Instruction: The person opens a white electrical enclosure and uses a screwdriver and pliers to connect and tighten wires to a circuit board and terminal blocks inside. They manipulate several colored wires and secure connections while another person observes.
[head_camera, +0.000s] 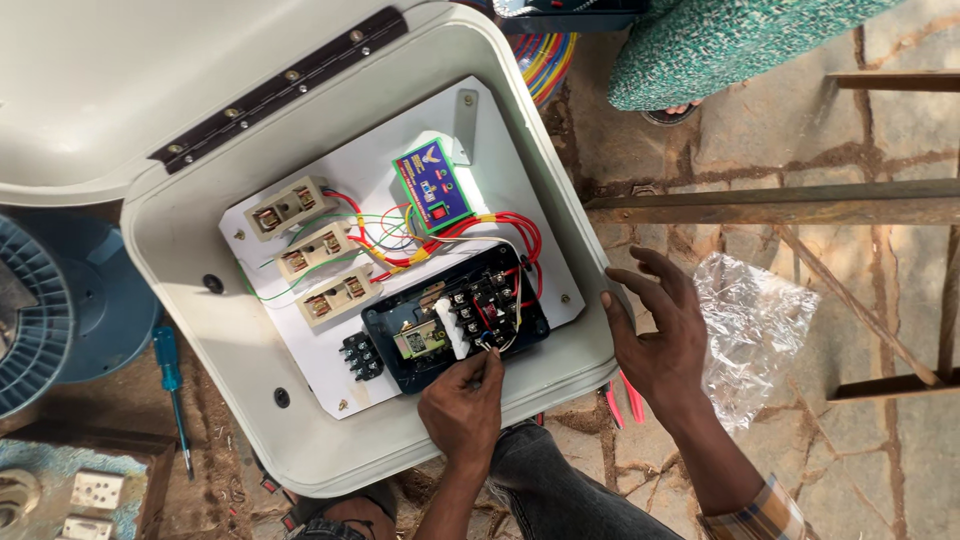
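Note:
A cream enclosure box lies open, its lid swung back at the upper left. On its white backplate sit three beige fuse holders, a small green and purple module and a black contactor block, joined by red, yellow and green wires. My left hand reaches in from below. Its fingertips pinch something thin at the contactor's lower edge; I cannot tell whether it is a wire end or a small tool. My right hand is open with spread fingers, its thumb against the box's right rim.
A blue-handled screwdriver lies left of the box beside a blue spool. A clear plastic bag and rusty metal bars are on the stone floor at right. Another person's green patterned garment is at the top. Pink wire pieces lie below my right hand.

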